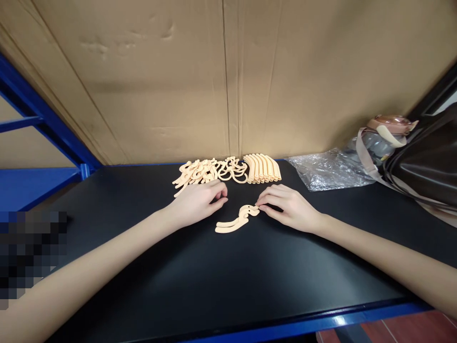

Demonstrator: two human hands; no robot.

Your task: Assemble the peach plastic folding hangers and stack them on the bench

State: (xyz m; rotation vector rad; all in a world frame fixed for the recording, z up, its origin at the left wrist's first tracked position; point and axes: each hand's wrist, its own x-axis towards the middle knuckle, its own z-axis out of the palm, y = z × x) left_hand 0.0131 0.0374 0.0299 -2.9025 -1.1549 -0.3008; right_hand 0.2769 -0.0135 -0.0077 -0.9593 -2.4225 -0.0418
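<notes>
Two beige curved pieces (232,226) lie side by side on the black tabletop, with small dark holes near their hooked right ends. My right hand (291,207) pinches the tip of that hooked end between thumb and fingers. To the upper left of the pieces, my left hand (198,202) hovers or rests with fingers curled and thumb apart, and nothing shows between them. Just behind my left hand sits a loose pile of beige hooked pieces (198,170). Thin curved beige pieces (232,169) lie beside it, then a neat stack of beige curved bars (262,167).
A cardboard wall (160,85) stands behind the black table (221,286). Crumpled clear plastic (328,169), a bottle with a strap (383,138) and a dark bag (432,157) occupy the right side. A blue metal frame (50,124) rises at the left.
</notes>
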